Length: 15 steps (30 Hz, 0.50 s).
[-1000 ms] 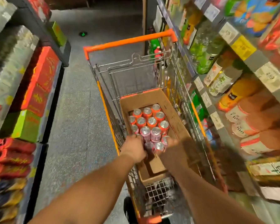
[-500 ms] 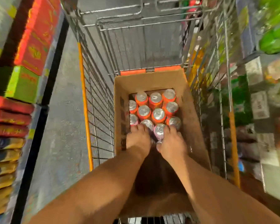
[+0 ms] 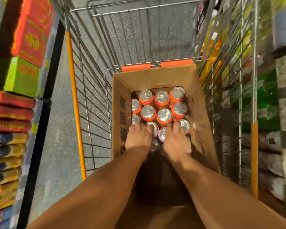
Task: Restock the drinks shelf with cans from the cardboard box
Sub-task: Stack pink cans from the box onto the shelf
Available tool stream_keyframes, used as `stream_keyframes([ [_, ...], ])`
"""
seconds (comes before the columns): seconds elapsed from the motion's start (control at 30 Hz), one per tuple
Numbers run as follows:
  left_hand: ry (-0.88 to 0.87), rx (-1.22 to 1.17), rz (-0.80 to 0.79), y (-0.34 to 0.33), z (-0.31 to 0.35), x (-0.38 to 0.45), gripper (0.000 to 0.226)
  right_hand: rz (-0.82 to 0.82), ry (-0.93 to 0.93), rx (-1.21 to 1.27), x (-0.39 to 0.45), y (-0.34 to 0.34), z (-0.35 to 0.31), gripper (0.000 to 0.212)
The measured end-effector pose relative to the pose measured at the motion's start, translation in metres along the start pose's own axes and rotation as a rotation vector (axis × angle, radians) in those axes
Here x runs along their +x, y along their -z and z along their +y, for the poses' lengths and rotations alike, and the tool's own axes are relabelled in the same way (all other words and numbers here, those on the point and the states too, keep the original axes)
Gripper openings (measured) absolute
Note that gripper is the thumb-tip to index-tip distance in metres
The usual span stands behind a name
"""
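- A wire shopping trolley with orange trim point(image 3: 76, 103) is standing in the aisle, carrying a brown open-topped cardboard box point(image 3: 203, 113).
- Orange aluminium drink cans point(image 3: 163, 115) are standing upright in rows inside the box, long axes vertical, silver lids facing up.
- The left hand point(image 3: 139, 138) and right hand point(image 3: 176, 139) are reaching down onto the pale pinkish cans point(image 3: 162, 133) nearest the person, fingers curling over the tops; whether either is truly gripping a can, I cannot tell.
- Risk, as I judge it: lifting by the rims alone could be letting a can slip and dent, or knock neighbouring cans over, since they are packed touching.
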<state>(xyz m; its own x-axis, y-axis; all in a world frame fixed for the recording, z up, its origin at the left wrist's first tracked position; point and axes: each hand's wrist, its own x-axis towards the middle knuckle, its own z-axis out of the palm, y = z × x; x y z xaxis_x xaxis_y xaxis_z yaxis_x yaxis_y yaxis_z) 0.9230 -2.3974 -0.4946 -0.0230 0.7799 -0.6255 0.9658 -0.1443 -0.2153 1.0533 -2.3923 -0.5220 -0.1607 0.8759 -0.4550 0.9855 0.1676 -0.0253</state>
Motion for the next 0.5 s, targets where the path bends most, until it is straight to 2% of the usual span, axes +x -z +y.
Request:
stream_keyframes([
  [0.1, -0.012, 0.009, -0.024, -0.005, -0.001, -0.001, 0.062, -0.006, 0.019, -0.022, 0.002, 0.003, -0.003, 0.041],
  [0.33, -0.041, 0.064, -0.012, 0.006, -0.004, -0.008, 0.072, -0.051, 0.01, 0.058, 0.001, 0.01, 0.0, 0.047],
  [0.5, -0.14, 0.047, 0.052, 0.021, 0.0, -0.03, 0.05, 0.009, -0.019, 0.084, -0.026, 0.024, 0.004, 0.065],
])
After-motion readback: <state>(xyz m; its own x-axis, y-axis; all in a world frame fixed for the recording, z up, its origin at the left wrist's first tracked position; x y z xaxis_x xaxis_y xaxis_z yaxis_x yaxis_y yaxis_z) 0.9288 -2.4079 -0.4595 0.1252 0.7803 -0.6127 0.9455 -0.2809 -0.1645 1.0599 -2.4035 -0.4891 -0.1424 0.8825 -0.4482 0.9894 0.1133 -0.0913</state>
